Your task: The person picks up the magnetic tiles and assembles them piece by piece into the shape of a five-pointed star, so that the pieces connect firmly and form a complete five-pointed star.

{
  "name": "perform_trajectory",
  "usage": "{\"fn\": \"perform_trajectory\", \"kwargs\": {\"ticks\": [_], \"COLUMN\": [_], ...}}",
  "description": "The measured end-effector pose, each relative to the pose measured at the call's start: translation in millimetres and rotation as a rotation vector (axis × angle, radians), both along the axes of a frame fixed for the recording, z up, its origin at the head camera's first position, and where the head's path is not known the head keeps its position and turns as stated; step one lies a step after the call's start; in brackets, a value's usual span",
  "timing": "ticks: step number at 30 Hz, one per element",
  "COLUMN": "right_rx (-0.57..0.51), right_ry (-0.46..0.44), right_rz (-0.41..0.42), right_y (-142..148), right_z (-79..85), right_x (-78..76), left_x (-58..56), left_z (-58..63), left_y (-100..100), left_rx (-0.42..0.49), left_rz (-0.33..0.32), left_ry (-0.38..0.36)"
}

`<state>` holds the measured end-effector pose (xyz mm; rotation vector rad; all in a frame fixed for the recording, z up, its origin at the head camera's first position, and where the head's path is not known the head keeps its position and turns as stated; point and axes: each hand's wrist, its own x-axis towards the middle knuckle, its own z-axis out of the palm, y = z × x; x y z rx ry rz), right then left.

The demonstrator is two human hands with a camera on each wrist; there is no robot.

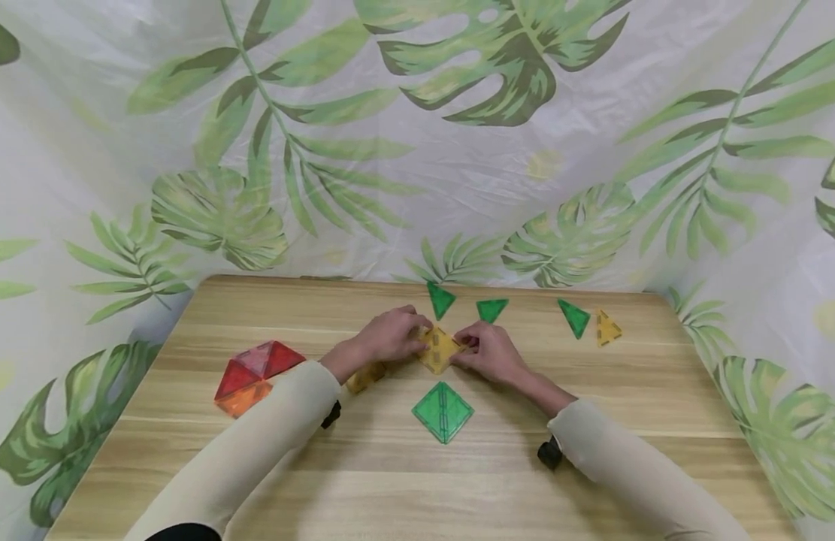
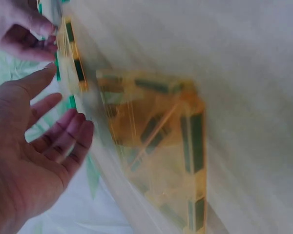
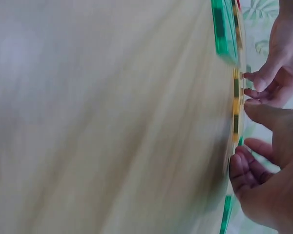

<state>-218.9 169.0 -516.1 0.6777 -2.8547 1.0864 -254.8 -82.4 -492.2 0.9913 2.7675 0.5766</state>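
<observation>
Two translucent yellow triangle magnetic tiles (image 1: 435, 359) lie side by side as a diamond at the table's middle. My left hand (image 1: 394, 333) holds the left one at its corner, thumb on the near edge and fingertips on the far edge. Opposite it, my right hand (image 1: 490, 352) pinches the right one between thumb and fingers. Directly in front lies a green diamond (image 1: 425, 412) of two triangle tiles. Another pair of yellow tiles (image 2: 161, 161) lies under my left wrist, partly hidden by it in the head view.
On the left, red and orange triangle tiles (image 1: 238, 378) form a fan, partly covered by my left sleeve. Green triangles (image 1: 441, 300) lie near the back edge, with another green triangle (image 1: 575, 318) and a yellow triangle (image 1: 607, 328) farther right. A leaf-print cloth (image 1: 363, 188) hangs behind the wooden table (image 1: 417, 496).
</observation>
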Motion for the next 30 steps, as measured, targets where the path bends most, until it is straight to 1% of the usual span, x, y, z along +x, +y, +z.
{"fn": "perform_trajectory", "kwargs": {"ticks": [2,6,8,13,16,19,26,30], "right_rx": [-0.007,-0.040,-0.049,-0.025,-0.018,-0.025,-0.017,0.009], "right_ry": [0.015,0.040,0.061,0.118,0.129,0.114,0.065,0.057], "right_rz": [0.024,0.059,0.066,0.087,0.097,0.094,0.134,0.119], "right_y": [7.9,25.0,32.9,50.2,60.6,70.6,90.4,99.2], "right_z": [-0.4,-0.8,-0.3,1.3,3.2,5.4,1.6,-0.5], "right_x": [-3.7,-12.4,-17.7,-34.1,-42.5,-48.1,-55.8,-59.1], "left_x": [-7.1,-21.0,-28.2,-43.6,-48.9,-53.1,-61.2,-63.2], "left_z": [-0.8,-2.4,-2.7,-4.0,-5.4,-7.6,-11.2,-12.3], "left_y": [-0.1,0.1,1.2,6.0,9.6,11.6,11.2,11.2], "left_rx": [0.034,0.068,0.091,0.101,0.086,0.081,0.079,0.068], "left_rz": [-0.019,-0.050,-0.068,-0.088,-0.086,-0.092,-0.067,-0.060], "left_ry": [-0.002,-0.018,-0.009,0.021,0.002,-0.022,-0.081,-0.103]}}
